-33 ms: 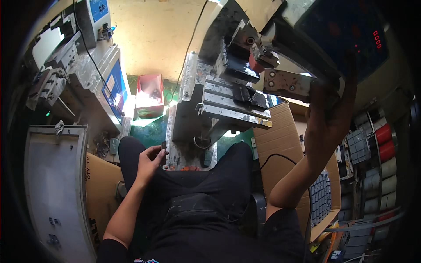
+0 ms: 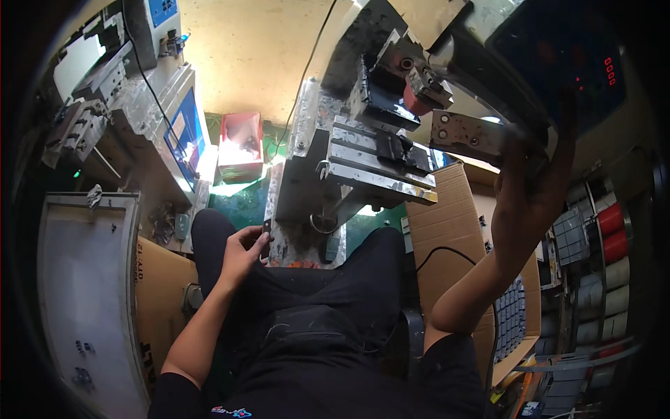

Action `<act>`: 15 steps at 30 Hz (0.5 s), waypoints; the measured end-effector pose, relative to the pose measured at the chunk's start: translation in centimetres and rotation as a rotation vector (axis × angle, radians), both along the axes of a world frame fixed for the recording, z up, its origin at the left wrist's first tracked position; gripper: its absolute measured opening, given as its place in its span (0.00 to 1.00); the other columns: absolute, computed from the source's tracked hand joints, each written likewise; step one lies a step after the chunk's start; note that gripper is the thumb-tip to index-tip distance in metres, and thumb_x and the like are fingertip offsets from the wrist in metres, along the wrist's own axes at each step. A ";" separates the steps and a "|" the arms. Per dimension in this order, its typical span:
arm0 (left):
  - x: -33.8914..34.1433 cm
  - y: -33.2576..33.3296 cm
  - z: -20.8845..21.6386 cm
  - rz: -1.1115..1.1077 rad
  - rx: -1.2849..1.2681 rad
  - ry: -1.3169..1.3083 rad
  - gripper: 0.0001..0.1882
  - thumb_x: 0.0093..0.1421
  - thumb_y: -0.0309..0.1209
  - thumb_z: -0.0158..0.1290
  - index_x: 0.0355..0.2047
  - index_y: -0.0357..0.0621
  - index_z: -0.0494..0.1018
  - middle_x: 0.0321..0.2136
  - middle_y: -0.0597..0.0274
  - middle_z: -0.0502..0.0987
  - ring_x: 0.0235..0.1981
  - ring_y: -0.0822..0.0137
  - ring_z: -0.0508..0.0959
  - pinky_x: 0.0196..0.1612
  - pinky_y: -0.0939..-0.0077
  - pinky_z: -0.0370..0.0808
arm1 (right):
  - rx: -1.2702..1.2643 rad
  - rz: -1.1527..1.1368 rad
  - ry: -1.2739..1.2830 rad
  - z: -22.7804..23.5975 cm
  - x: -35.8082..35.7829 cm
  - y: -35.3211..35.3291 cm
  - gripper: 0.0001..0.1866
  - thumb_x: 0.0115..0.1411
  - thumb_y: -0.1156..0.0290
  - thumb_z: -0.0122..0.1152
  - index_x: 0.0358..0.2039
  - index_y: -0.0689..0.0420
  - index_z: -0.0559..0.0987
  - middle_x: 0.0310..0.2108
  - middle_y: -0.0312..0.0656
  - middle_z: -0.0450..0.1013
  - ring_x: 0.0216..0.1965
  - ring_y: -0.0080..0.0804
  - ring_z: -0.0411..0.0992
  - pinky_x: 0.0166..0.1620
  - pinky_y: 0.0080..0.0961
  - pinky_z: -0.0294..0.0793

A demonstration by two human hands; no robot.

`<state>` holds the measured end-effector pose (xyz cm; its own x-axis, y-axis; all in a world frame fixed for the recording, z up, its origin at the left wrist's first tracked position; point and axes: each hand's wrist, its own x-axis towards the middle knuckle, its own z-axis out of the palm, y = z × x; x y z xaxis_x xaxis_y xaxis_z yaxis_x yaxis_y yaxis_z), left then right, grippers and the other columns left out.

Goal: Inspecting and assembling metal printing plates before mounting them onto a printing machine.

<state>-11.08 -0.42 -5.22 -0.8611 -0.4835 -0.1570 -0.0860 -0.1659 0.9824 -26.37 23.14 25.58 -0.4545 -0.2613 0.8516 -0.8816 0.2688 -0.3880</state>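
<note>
My left hand (image 2: pixel 246 255) is above my left thigh, thumb and fingers pinching a small dark flat piece (image 2: pixel 266 227). My right hand (image 2: pixel 527 185) is raised to the machine's dark blue control panel (image 2: pixel 551 52), which has lit red digits. One finger stretches up along the panel and the others spread toward the metal arm; shadow hides the fingertips, so I cannot tell what they touch. In front of me, the machine carries a red rubber pad (image 2: pixel 417 100) over a dark tray (image 2: pixel 384 105). Below it, a black fixture (image 2: pixel 399 150) sits on a slotted metal table (image 2: pixel 356 150).
A red box (image 2: pixel 241 167) stands on the green floor beyond my left knee. Another machine (image 2: pixel 150 112) and a grey-white tray (image 2: pixel 84 300) are at the left. At the right, an open cardboard carton (image 2: pixel 443 216) holds rows of grey pieces (image 2: pixel 511 318), beside racked containers (image 2: pixel 611 230).
The whole view has shifted slightly. Both hands keep nearly the same pose, the left still on the small dark piece and the right still at the panel.
</note>
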 end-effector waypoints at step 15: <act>-5.4 2.5 1.2 -0.191 -0.020 0.045 0.15 0.61 0.31 0.56 0.44 0.31 0.75 0.34 0.58 0.81 0.36 0.73 0.78 0.42 0.79 0.73 | 0.082 -0.085 -0.059 0.8 1.8 3.0 0.29 0.63 0.75 0.55 0.64 0.58 0.61 0.32 0.39 0.75 0.19 0.11 0.64 0.22 0.09 0.59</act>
